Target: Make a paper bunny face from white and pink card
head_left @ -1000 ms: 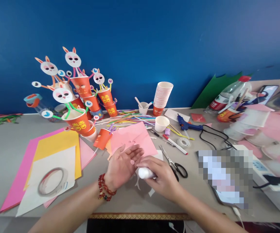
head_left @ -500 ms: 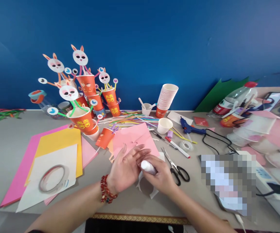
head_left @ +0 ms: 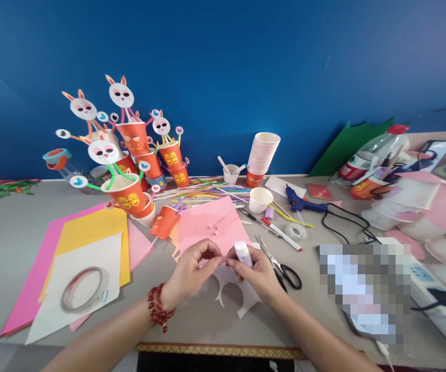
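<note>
My left hand (head_left: 193,268), with a red bead bracelet on its wrist, is curled with fingertips pinched on a tiny pink paper bit. My right hand (head_left: 254,271) grips a white glue stick (head_left: 242,253) and its fingertips meet the left ones. Both hands hover over a white paper sheet with cut-outs (head_left: 242,294), just in front of a pink paper sheet (head_left: 211,222). Black-handled scissors (head_left: 279,263) lie just right of my right hand.
Orange paper-cup bunnies (head_left: 130,175) stand at the back left. Yellow, pink and white sheets with a tape roll (head_left: 85,287) lie left. A cup stack (head_left: 261,155), straws, a marker, a blue glue gun (head_left: 302,204) with cable, a bottle and pink scraps fill the right.
My left hand went from flat and palm-up to a pinch. My right hand lifted the glue stick upright and brought its fingertips to the left fingers.
</note>
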Demonstrator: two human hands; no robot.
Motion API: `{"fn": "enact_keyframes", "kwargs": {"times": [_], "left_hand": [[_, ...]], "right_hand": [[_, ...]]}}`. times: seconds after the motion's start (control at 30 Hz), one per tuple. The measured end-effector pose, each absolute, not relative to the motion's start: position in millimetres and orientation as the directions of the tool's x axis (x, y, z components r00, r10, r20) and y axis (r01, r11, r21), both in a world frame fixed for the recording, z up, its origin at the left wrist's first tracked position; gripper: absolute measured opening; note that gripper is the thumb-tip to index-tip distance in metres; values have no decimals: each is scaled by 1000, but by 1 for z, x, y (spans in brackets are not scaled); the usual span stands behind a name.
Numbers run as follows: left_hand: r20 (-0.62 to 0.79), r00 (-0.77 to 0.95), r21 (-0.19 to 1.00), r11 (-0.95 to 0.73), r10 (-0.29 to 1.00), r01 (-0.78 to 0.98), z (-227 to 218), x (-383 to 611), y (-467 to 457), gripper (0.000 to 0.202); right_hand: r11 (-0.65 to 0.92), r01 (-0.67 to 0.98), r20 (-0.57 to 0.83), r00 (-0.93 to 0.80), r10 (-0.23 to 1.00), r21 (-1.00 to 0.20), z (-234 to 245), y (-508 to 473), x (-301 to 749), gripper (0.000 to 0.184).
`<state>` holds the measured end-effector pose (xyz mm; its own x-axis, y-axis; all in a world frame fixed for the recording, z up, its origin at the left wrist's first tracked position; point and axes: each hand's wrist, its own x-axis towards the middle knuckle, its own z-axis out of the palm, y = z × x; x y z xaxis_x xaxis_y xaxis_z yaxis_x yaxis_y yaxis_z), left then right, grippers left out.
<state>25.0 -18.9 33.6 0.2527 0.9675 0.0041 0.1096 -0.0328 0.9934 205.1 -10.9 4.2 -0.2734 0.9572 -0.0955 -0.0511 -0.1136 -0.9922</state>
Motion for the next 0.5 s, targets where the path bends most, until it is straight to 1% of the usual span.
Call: {"fn": "enact_keyframes", "kwargs": {"times": [0.13, 0.23, 0.37, 0.5], "left_hand": [[-36, 267, 997, 18, 963, 70, 34, 28, -19, 11], [-22, 226, 999, 15, 974, 36, 38, 25, -17, 12], [57, 150, 998, -59, 987, 8, 49, 20, -12, 12], [220, 158, 968, -235, 963, 86, 58, 20, -8, 8]], "right_hand": [[-142, -60, -118, -300, 947, -988, 5, -11, 208, 21], [-189, -98, -143, -354, 924, -977, 4, -12, 210, 25], [-249, -122, -166, -464, 870, -961, 2, -13, 212, 27], [-259, -74, -185, -516, 836, -963, 5, -14, 212, 27]]}}
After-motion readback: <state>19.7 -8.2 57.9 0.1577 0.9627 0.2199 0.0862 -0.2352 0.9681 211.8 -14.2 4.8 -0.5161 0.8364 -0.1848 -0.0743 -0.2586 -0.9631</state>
